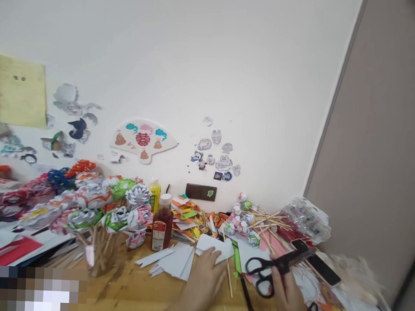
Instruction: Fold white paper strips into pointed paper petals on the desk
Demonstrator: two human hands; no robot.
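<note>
My right hand [286, 294] grips black-handled scissors [281, 264] around their middle, near the pivot. The finger loops point left and the blades point up and right. My left hand [205, 274] reaches over the table with its fingers apart, the tips at the lower edge of a white paper piece [214, 245]; whether they press on it is unclear. Left of that hand lies a fan of white paper pieces [173, 260]. Between my hands are a thin wooden stick [230, 278], a green paper strip [236, 257] and a slim dark rod [248, 297].
Paper flowers [92, 194] on sticks stand in a clear container [101, 256] at left. A red-brown bottle [162, 222] and yellow bottle [154, 194] stand behind the papers. More stick flowers [254, 240], a phone [322, 269] and plastic packaging [308, 219] lie at right.
</note>
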